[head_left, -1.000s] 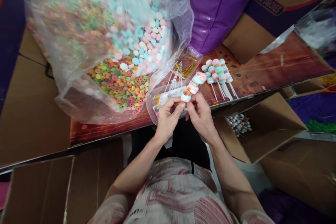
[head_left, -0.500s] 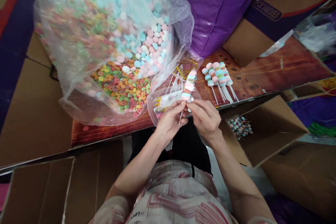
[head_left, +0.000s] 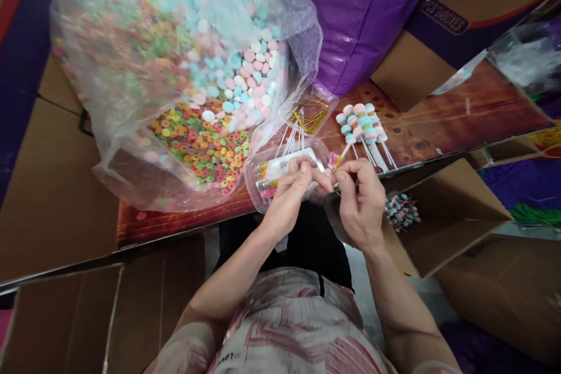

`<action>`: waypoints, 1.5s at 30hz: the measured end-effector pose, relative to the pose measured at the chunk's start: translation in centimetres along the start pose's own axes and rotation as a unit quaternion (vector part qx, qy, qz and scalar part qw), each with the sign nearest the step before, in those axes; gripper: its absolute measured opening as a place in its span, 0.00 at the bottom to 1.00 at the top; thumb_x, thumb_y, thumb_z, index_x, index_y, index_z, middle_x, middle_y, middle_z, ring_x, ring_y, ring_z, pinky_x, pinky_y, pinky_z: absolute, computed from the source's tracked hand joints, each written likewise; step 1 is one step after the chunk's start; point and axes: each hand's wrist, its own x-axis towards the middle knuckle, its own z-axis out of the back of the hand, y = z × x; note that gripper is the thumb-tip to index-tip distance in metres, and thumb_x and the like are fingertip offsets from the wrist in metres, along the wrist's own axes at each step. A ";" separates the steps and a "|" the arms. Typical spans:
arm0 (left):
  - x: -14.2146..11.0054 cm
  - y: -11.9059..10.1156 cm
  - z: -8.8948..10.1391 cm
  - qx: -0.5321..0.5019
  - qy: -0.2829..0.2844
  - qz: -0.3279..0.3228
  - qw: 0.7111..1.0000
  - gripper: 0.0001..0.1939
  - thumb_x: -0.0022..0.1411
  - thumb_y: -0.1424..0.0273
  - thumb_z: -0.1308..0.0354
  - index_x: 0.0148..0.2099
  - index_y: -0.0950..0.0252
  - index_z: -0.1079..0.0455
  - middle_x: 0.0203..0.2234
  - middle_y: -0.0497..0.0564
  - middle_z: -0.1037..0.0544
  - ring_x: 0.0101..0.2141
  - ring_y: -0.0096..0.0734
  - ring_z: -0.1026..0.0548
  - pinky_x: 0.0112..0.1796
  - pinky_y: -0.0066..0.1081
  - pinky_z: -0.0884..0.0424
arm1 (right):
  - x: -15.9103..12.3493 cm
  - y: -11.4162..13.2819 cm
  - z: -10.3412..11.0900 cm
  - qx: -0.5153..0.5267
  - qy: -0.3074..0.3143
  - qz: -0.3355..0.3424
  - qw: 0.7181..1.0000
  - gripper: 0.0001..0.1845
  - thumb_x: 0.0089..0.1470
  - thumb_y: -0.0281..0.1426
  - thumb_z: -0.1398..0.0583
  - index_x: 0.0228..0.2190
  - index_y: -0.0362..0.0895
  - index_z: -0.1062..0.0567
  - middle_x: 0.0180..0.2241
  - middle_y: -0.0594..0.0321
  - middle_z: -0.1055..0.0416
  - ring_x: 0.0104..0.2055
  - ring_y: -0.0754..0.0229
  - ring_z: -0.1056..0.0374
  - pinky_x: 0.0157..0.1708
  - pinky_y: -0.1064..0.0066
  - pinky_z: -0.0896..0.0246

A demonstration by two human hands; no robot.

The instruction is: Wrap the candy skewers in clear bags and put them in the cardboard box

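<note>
My left hand [head_left: 293, 182] and my right hand [head_left: 362, 194] meet over the table's front edge, both pinched shut on a wrapped candy skewer [head_left: 332, 159]. Only a pink bit of it and a short piece of white stick show between my fingers. Under my left hand lies a clear plastic tray [head_left: 263, 178] holding white sticks and printed wrappers. Just beyond my right hand, several bare candy skewers [head_left: 362, 121] lie on the wooden table [head_left: 438, 123]. A small clear tub of gold twist ties [head_left: 309, 114] sits behind the tray.
A big clear bag [head_left: 175, 58] of ring candies and pastel discs fills the left of the table. A purple bag [head_left: 359, 11] and cardboard boxes stand behind. An open carton [head_left: 442, 222] at my right holds wrapped skewers [head_left: 401, 210]. Another carton [head_left: 65, 315] is lower left.
The skewer stood upright above my fingers; now it is tipped down and mostly hidden in my hands. My right hand has shifted right and curled round it.
</note>
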 end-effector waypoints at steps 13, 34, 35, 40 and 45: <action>-0.5 2.7 -0.9 0.213 0.105 -0.055 0.970 0.20 0.67 0.52 0.36 0.31 0.62 0.19 0.33 0.52 0.20 0.37 0.35 0.23 0.44 0.37 0.27 | -7.3 -1.9 1.9 0.255 0.000 -0.318 0.913 0.10 0.61 0.39 0.31 0.35 0.45 0.18 0.25 0.67 0.29 0.24 0.67 0.38 0.26 0.72 0.43; 3.6 1.4 6.3 0.433 -0.082 -0.113 0.891 0.10 0.64 0.69 0.38 0.33 0.57 0.17 0.33 0.52 0.16 0.42 0.44 0.20 0.51 0.39 0.31 | -5.1 -4.0 0.0 0.158 -0.046 -0.218 0.962 0.09 0.61 0.38 0.34 0.36 0.45 0.20 0.26 0.67 0.28 0.27 0.64 0.33 0.29 0.70 0.37; 3.6 1.3 6.2 0.392 -0.097 -0.123 0.906 0.08 0.63 0.69 0.37 0.34 0.57 0.16 0.37 0.52 0.15 0.46 0.44 0.21 0.55 0.39 0.32 | -4.6 -3.5 -0.5 0.142 -0.016 -0.206 0.968 0.09 0.61 0.38 0.35 0.35 0.45 0.20 0.26 0.67 0.27 0.27 0.63 0.32 0.30 0.70 0.36; 3.3 0.9 4.7 0.031 -0.194 -0.039 0.980 0.05 0.57 0.65 0.29 0.35 0.60 0.18 0.36 0.51 0.16 0.43 0.37 0.20 0.51 0.35 0.28 | -2.7 -1.6 -3.3 0.152 -0.006 -0.186 0.971 0.08 0.61 0.37 0.35 0.36 0.45 0.21 0.30 0.65 0.24 0.31 0.63 0.30 0.33 0.70 0.33; 2.5 0.7 2.3 -0.176 -0.166 0.057 0.969 0.08 0.59 0.65 0.29 0.35 0.62 0.24 0.33 0.48 0.20 0.38 0.29 0.21 0.41 0.27 0.26 | -1.7 -0.7 -6.0 0.193 0.014 -0.223 0.955 0.14 0.53 0.39 0.31 0.39 0.46 0.22 0.34 0.64 0.23 0.32 0.62 0.29 0.31 0.71 0.32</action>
